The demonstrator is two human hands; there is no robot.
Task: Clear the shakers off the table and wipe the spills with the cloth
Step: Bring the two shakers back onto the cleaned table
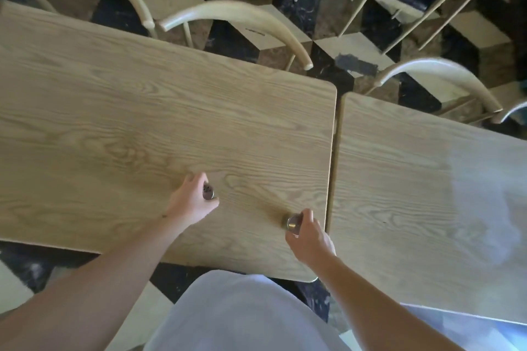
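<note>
A shaker (208, 192) was gripped by the left hand (189, 202) at seven o'clock on the table (142, 111), another shaker (293, 223) by the right hand (309, 239) at five. Clearing was under way; lifting both away appeared next.

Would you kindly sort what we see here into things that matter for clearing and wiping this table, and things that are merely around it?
Part of the job:
- left hand, closed on one shaker
- right hand, closed on the other shaker
- the table they stand on

Just around:
- neighbouring table
- chairs
- chequered floor

No cloth is visible.
</note>
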